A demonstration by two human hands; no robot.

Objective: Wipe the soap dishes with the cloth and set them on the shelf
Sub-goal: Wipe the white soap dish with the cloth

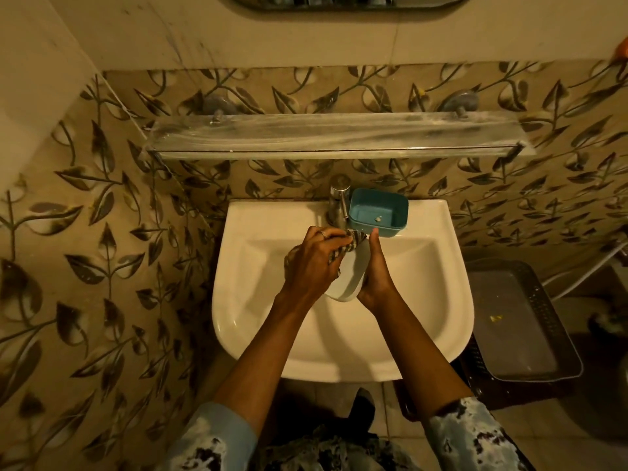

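A home bathroom: a white washbasin (343, 338) with a chrome tap (338, 203) at its back, a glass shelf (339, 136) above it on leaf-patterned wall tiles (102, 232), a mirror (346, 0) higher still.

**Teal, white and leaf print around the basin**

The white sink (343, 338) is anchoring the colours. On its back rim a teal soap dish (378, 212) is sitting; over its bowl a striped cloth (350, 248) is rubbing a pale soap dish (350, 277). Behind it, dark leaves are patterning beige tiles (102, 232).

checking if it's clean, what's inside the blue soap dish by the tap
The blue soap dish holds only a small whitish speck on its floor; otherwise bare. Its underside is hidden.
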